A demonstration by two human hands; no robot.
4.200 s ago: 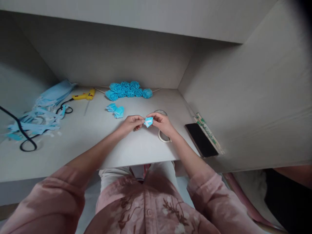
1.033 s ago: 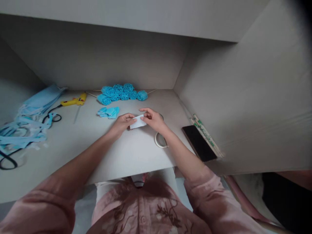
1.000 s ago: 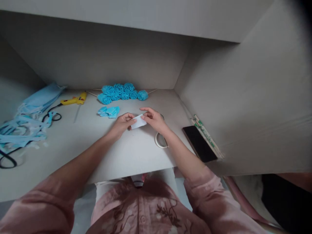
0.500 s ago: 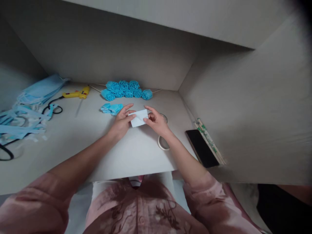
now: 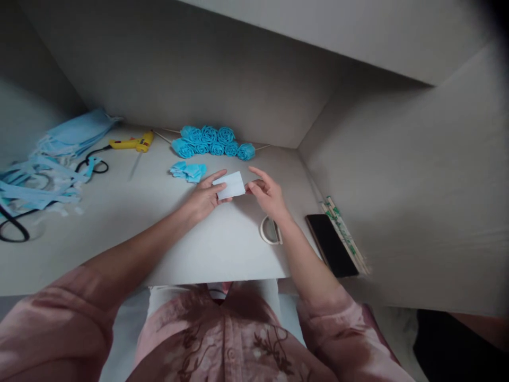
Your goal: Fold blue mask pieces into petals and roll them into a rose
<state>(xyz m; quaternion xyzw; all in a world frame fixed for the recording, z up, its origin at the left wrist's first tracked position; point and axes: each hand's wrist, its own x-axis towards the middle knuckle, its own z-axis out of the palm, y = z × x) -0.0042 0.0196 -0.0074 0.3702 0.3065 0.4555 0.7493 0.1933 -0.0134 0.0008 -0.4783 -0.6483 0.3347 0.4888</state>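
Note:
My left hand (image 5: 209, 196) holds a pale, flat rectangular piece of light blue mask fabric (image 5: 230, 185), gripped between thumb and fingers. My right hand (image 5: 268, 195) is at the fabric's right edge, index finger stretched out and the other fingers curled near the thumb. Its fingertips are very close to the edge; whether they touch it is hard to make out. Just beyond my left hand lies a small pile of cut blue pieces (image 5: 189, 171). A pale D-shaped ring (image 5: 263, 233) lies by my right wrist, which partly covers it.
Blue fabric roses (image 5: 209, 140) on sticks lie along the back wall. To the left are a yellow glue gun (image 5: 133, 143) with black cord, stacked face masks (image 5: 79, 131) and scattered strips (image 5: 35, 185). A black phone (image 5: 332, 245) and wrapped sticks (image 5: 345, 233) lie at right.
My right thumb has come off the fabric's face, and that hand has shifted slightly right. The fabric stays in my left hand. The whole view has shifted slightly.

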